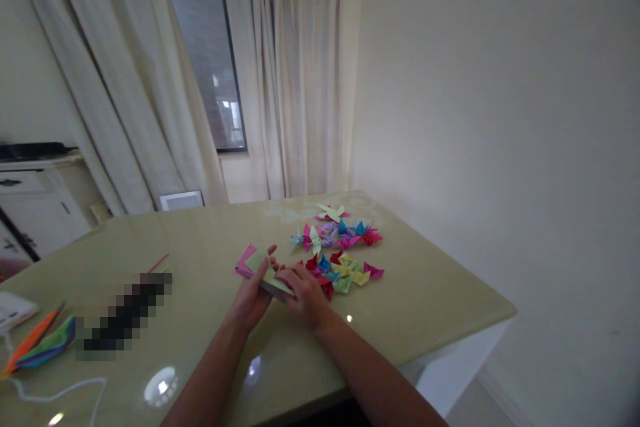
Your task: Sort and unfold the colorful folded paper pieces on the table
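Note:
A stack of pale green paper (273,282) with a greyish side edge is held low over the table in front of me. My left hand (255,297) grips it from the left, thumb on top and fingertips showing beyond the far edge. The fingers of my right hand (306,293) are bent over its right end and touch it. Pink paper (245,259) sticks out past the left end; whether it belongs to the stack or lies under it, I cannot tell. Just beyond my right hand lie several small folded paper pieces (344,269) in red, blue, yellow, green and pink.
Several folded paper flowers (333,235) lie farther back on the glossy table (410,300). At left are a blurred-out dark object (127,313), orange, green and blue strips (43,340), a white cable (65,390) and a white device (15,310). A wall (500,147) rises at right.

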Tool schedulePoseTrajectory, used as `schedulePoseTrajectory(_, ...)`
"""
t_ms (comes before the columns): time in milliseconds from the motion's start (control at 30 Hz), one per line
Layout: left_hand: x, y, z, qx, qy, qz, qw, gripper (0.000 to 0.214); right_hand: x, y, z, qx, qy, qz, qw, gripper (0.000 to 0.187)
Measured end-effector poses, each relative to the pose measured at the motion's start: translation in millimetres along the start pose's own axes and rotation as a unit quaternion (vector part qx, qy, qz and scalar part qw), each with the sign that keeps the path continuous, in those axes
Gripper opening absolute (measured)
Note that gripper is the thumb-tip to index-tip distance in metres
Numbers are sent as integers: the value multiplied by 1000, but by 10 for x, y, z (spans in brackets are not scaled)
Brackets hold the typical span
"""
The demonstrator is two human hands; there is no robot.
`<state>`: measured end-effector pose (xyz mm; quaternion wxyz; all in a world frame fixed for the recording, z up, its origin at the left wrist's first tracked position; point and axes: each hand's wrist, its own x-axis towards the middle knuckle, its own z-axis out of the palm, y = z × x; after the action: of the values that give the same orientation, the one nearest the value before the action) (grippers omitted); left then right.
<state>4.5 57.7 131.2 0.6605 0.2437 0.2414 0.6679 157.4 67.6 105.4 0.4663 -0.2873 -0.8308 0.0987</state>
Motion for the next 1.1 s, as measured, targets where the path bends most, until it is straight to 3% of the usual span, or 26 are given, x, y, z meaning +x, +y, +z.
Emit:
schedulePoseTrajectory(100, -27, -52, 14, 33, -5, -13, 999, 57, 4, -5, -15, 11, 37, 39, 998, 21)
schedulePoseTrajectory(233, -30, -88, 48, 59, 24, -36, 997, 44, 29, -51, -47, 30, 89, 66, 993, 16)
schedulePoseTrajectory(467, 38, -70, 27, 100, 143, 5, 985, 39, 79, -23, -153, 102, 190, 141, 966, 36)
schedulePoseTrajectory(533, 40, -86, 24, 108, 135, 14, 985, 43, 70, -10, -168, 148, 161, 145, 965, 32)
schedulePoseTrajectory(600, 30, -103, 30, 116, 112, 10, 987, 52, 49, -5, -146, 177, 93, 119, 973, 30)
schedulePoseTrajectory(667, 21, -106, 34, 125, 96, 13, 987, 61, 25, -1, -94, 153, 41, 83, 984, 41)
schedulePoseTrajectory(733, 21, -90, 28, 124, 98, 29, 987, 66, 7, 4, -39, 102, 28, 60, 993, 36)
schedulePoseTrajectory(867, 44, -42, -6, 93, 116, 41, 988, 66, 8, -13, -24, 81, 49, 53, 994, 11)
schedulePoseTrajectory(967, 58, -14, -16, 56, 134, 47, 988, 49, 30, -64, -82, 110, 85, 84, 987, 11)
schedulePoseTrajectory(1100, 68, 34, -8, 7, 140, 53, 989, 20, 73, -50, -137, 152, 165, 181, 958, 16)
